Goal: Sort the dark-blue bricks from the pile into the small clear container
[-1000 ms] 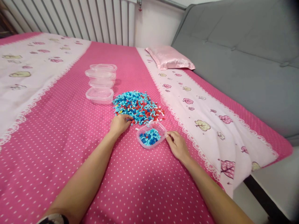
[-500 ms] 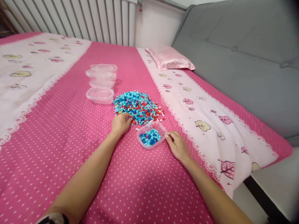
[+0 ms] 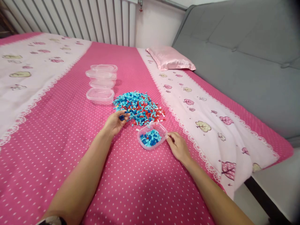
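A heap of small building bricks [image 3: 140,106], mostly light blue with dark blue, red and white ones, lies on the pink bedspread. At its near left edge my left hand [image 3: 116,121] is turned partly palm up, fingers curled round a few dark blue bricks [image 3: 121,117]. My right hand [image 3: 178,146] pinches the right rim of a clear plastic container [image 3: 143,146], which rests slightly tilted on the bedspread. Light and dark blue bricks [image 3: 150,137] cover the container's bottom, with a speck of red among them.
Several clear lidded containers [image 3: 100,95] stand in a row left of the heap. A clear, flat lid-like piece [image 3: 164,100] lies at the heap's right. Farther back are a pink pillow [image 3: 170,58], a grey headboard [image 3: 236,62] and a white radiator [image 3: 93,22].
My left hand has drawn back a little to the left and turned palm up, with dark blue bricks now showing in its fingers. The right hand and container have stayed put.
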`<state>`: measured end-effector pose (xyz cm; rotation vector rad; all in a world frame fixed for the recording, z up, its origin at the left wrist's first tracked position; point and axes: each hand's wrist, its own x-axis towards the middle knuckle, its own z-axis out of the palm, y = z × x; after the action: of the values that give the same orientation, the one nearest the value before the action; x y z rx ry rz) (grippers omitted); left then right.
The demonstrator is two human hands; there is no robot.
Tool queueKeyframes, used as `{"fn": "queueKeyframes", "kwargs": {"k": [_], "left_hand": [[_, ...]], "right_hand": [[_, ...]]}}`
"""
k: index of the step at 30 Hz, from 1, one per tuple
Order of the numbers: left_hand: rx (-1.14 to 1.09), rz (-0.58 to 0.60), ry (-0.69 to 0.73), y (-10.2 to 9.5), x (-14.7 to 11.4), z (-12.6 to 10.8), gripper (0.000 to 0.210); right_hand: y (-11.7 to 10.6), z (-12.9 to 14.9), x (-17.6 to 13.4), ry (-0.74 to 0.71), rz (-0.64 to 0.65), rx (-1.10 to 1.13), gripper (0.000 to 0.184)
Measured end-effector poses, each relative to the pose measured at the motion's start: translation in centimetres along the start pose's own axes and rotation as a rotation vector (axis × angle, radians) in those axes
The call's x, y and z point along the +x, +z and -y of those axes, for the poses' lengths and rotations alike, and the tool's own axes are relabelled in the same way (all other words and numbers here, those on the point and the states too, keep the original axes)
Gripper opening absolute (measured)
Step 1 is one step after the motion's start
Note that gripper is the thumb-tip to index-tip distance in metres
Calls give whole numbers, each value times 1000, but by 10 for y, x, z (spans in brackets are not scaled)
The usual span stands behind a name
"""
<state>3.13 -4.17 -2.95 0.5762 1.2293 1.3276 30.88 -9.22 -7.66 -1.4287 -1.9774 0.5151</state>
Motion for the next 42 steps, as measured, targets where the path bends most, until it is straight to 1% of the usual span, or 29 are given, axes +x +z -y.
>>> {"fn": "queueKeyframes", "kwargs": {"k": [2,3,5,7,8,10,12,14,15,17,19,21,28,32,35,37,38,40,42], "left_hand": [[-87,19,-59,0,-1,-4,3],[-127,31,-76,0,-2,-5,6],[-155,56,-75,-1,-3,-6,13],[-89,63,-25,-1,-4,-2,15],[-8,59,21,0,-4,1,15],[241,32,149,0,-2,10,21],[564,-9,307,-1,1,19,29],[884,-29,448,0,5,27,30],[1017,-36,498,0,7,30,30],[1218,-49,535,0,9,33,30],[1332,-76,532,1,10,34,31],[1392,-97,528,3,10,34,30],[1474,-141,519,7,4,34,28],[1432,-153,533,5,7,34,27],[1244,-137,571,3,11,35,24],[1001,-124,561,4,11,33,20],[847,-111,524,5,9,31,18],[495,-68,372,8,4,24,14],[158,-13,162,13,-4,14,13]], "right_hand": [[0,0,0,2,1,-2,28],[0,-1,0,3,0,-1,28],[1,-2,0,6,-1,2,26],[1,-2,-1,5,-1,3,25],[1,-3,-1,4,0,2,24],[1,-2,-1,1,2,-1,23],[1,-2,-1,-1,-1,-3,22],[1,-2,-1,0,-4,-4,21],[2,-2,-1,1,-2,-3,21],[2,-3,-1,4,4,-1,21],[3,-5,-1,6,7,5,21],[3,-5,-1,4,4,11,21],[2,-2,-1,6,11,-9,22],[2,-2,-1,6,7,-16,23],[2,-3,-1,10,13,-13,22],[3,-4,-1,15,18,-10,21],[3,-4,-1,16,17,-9,21],[3,-4,-1,14,15,-6,20],[3,-4,-1,15,14,-4,19]]}}
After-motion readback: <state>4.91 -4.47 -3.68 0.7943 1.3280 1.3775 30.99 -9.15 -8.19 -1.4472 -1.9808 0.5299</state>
